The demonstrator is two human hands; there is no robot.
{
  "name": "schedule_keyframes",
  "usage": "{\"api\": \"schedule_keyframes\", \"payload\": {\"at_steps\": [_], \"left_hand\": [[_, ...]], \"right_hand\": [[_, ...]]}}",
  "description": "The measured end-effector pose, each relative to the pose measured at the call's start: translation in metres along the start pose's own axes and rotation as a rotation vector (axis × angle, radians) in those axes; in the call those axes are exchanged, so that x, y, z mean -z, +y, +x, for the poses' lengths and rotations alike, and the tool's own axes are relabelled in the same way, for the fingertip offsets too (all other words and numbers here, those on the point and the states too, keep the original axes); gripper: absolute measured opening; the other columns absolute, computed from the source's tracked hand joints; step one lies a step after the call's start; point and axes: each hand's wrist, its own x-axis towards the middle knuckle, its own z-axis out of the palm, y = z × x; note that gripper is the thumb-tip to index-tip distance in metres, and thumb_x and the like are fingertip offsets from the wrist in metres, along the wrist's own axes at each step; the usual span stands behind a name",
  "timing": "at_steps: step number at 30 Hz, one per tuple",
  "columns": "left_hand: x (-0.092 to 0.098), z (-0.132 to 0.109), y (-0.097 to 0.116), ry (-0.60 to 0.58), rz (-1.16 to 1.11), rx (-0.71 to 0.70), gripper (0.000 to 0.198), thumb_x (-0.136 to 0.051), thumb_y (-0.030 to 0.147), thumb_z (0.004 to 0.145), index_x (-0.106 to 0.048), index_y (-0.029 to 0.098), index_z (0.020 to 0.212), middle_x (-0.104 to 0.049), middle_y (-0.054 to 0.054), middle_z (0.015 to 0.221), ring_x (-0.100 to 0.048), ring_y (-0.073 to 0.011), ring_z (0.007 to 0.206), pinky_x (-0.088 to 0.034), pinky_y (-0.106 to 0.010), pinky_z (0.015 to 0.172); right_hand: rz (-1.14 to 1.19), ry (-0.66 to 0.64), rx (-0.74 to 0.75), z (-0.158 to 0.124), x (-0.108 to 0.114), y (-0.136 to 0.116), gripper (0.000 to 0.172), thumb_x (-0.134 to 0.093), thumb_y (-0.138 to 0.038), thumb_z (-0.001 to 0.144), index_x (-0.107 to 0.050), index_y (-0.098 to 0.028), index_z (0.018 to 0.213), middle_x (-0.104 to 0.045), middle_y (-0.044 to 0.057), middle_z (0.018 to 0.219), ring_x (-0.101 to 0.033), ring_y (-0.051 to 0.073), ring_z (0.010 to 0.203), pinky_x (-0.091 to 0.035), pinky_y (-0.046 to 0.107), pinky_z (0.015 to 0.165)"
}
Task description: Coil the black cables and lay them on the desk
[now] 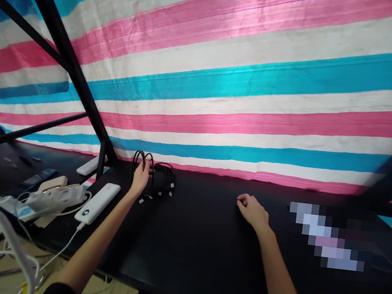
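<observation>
At the back of the black table, my left hand is closed around loops of a coiled black cable. More black cable lies in a heap just right of that hand, with several small white tags on and around it. My right hand rests over the table farther right, apart from the cables. Its fingers are curled in with the tips together, and nothing shows between them.
Left of my left forearm lies a white power bank with a white cable plugged in. Beyond it are white power strips and a black metal frame. A striped tarp hangs behind. A pixelated patch covers something at right.
</observation>
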Motion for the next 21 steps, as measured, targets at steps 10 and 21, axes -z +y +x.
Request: {"api": "schedule_keyframes", "payload": {"at_steps": [10, 21], "left_hand": [[0.024, -0.005, 0.026, 0.145, -0.202, -0.089, 0.044, -0.051, 0.057, 0.082, -0.053, 0.015, 0.092, -0.045, 0.008, 0.049, -0.031, -0.0028, 0.029, -0.021, -0.014, 0.030], [0.038, -0.066, 0.100, 0.130, -0.100, -0.409, 0.027, -0.052, 0.044, 0.088, -0.052, 0.019, 0.098, -0.047, 0.009, 0.047, -0.039, -0.0058, 0.032, -0.030, -0.016, 0.033]], "right_hand": [[0.011, -0.022, -0.013, 0.000, 0.001, -0.001, 0.020, -0.049, -0.031, 0.087, -0.064, -0.024, 0.100, -0.062, 0.003, 0.094, -0.062, 0.019, 0.082, -0.037, 0.027, 0.060], [0.070, -0.012, -0.039, 0.000, 0.000, -0.001, 0.019, -0.051, -0.031, 0.084, -0.064, -0.023, 0.096, -0.060, 0.003, 0.092, -0.061, 0.021, 0.081, -0.039, 0.029, 0.063]]}}
